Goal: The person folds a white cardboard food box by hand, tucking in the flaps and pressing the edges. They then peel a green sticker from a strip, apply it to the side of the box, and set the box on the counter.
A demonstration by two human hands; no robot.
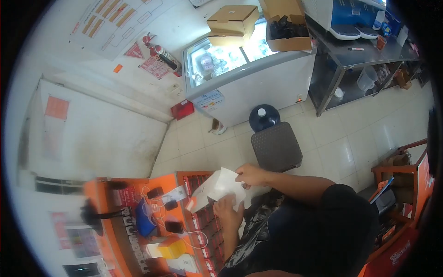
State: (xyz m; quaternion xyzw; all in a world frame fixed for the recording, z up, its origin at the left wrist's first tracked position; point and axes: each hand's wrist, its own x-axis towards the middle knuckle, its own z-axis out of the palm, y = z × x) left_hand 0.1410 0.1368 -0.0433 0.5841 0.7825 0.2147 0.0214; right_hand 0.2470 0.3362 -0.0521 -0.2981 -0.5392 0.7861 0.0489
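Looks like a small shop, judging by the lit freezer [263,92], orange counter [166,181], metal table [387,54] and fire extinguisher [165,57].

Blk short-slv top [318,231], poss. tee

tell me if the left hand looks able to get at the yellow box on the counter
Probably yes: the left hand is near the yellow box and nothing tall seems to stand between them, though the hand would first have to leave the white item it touches.
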